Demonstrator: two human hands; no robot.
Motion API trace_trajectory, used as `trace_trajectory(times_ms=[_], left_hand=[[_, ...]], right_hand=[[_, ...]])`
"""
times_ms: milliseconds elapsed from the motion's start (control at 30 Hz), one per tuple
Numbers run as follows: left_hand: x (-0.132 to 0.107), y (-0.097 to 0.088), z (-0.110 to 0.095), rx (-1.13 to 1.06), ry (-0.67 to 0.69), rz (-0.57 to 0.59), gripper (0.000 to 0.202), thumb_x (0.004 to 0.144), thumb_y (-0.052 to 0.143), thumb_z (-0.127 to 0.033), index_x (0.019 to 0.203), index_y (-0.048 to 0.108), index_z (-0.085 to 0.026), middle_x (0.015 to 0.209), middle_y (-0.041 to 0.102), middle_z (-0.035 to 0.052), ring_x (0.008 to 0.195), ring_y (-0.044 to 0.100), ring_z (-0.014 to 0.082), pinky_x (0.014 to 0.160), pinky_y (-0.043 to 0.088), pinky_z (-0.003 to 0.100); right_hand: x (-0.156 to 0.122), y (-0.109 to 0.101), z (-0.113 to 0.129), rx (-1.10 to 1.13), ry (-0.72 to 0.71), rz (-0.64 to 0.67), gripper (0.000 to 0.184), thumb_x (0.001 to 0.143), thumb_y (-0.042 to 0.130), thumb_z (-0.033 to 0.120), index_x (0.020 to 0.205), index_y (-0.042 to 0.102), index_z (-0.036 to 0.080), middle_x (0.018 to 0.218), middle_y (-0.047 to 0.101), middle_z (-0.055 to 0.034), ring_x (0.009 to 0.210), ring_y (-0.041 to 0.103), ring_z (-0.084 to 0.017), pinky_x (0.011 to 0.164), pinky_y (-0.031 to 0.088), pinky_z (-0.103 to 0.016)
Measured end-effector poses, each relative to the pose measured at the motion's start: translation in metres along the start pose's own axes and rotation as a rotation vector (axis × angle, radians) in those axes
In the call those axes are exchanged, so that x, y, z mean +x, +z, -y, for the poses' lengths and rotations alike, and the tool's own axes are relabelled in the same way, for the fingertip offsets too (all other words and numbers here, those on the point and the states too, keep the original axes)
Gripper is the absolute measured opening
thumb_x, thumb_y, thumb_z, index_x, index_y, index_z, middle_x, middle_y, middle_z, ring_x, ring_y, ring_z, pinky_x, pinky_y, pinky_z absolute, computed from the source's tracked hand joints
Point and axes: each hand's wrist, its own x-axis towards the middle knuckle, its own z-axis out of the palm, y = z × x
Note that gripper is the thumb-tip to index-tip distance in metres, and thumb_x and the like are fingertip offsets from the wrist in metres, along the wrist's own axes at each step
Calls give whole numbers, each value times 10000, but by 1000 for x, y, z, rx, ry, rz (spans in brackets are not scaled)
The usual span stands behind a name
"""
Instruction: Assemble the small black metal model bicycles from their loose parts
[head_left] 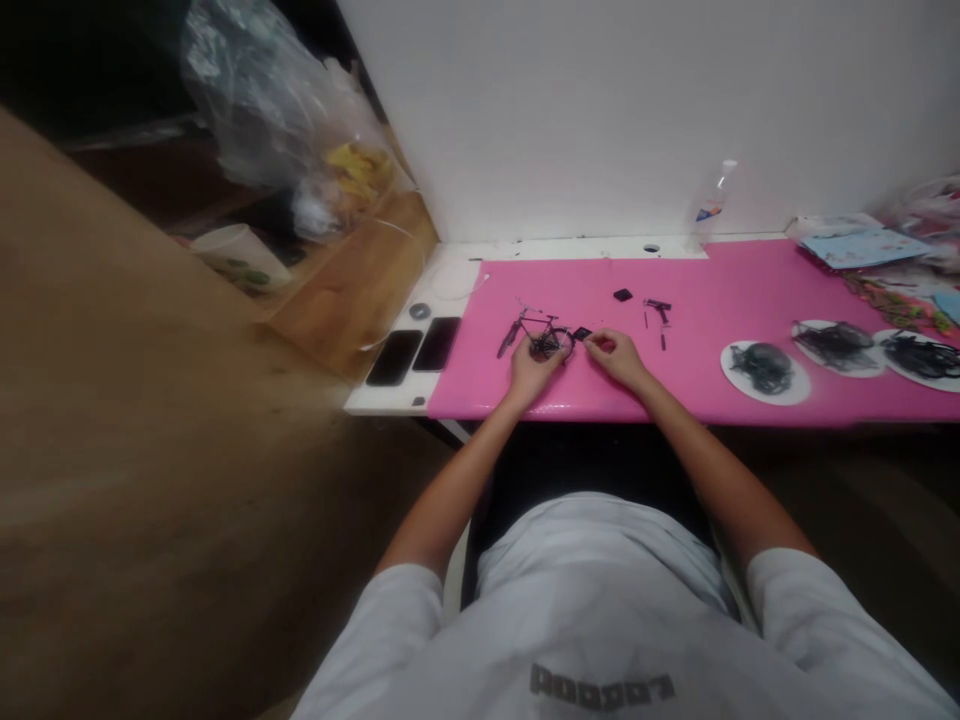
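The left hand [531, 376] is closed around the lower rear part of a small black bicycle model [551, 340], close to the rear wheel. The model is at the left part of the pink covering [555, 285], its handlebar and front wheel pointing away to the left of the hand. The right hand [616, 358] is just beside the rear wheel, thumb and forefinger brought close together; whether this grip contains anything cannot be told, as the fingertips are too small to read.

One dark diamond-shaped piece [581, 335] lies next to the right fingertips; a second dark diamond-shaped piece [623, 295] lies farther back. To the right is a black pistol-shaped item [658, 306], with a short dark rod [663, 341] near it.

Further right, three white plates [801, 385] carry tangled dark strands [761, 366]. A clear bottle [712, 205] stands at the rear of the white surface [600, 247], against the wall [570, 120]. At the left end, two dark phone-like slabs [394, 358] lie side by side, with a grey disc [419, 311] behind them.
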Motion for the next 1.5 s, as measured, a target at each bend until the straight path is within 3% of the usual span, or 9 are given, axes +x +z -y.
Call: trace_trajectory(times_ms=[267,667,900,1300,1500], left_hand=[[-1,1,-5,-31,-3,-1,449,752,959,-410,1011,651,-212,956,749,48,855,708,175,841,564,316],[3,-1,12,14,19,13,481,751,964,-441,1056,684,-196,986,764,58,862,716,173,817,561,294],[2,-2,8,21,32,38,462,761,957,-408,1055,674,-191,1009,770,69,885,731,177,838,564,298],[1,-1,5,36,13,30,492,740,976,-442,1041,685,-185,964,764,65,839,712,167,791,548,284],[1,0,4,18,21,35,492,740,973,-452,1034,686,-182,962,763,66,844,715,166,800,558,287]], right_hand=[[0,1,0,-20,-5,7,197,891,752,406,951,803,227,994,830,-83,927,742,-261,958,605,-448],[-1,3,-2,-27,-12,-15,158,880,725,335,946,796,210,989,822,-83,918,737,-252,947,596,-431],[0,4,-4,-91,-33,-24,114,851,738,271,920,809,215,952,820,-69,877,725,-239,907,594,-411],[-2,2,-3,-113,-171,13,175,917,785,359,1006,893,253,996,830,-78,946,696,-267,916,575,-436],[0,2,-7,-103,-173,25,207,920,795,359,1077,902,274,1005,827,-76,929,696,-259,909,573,-436]])
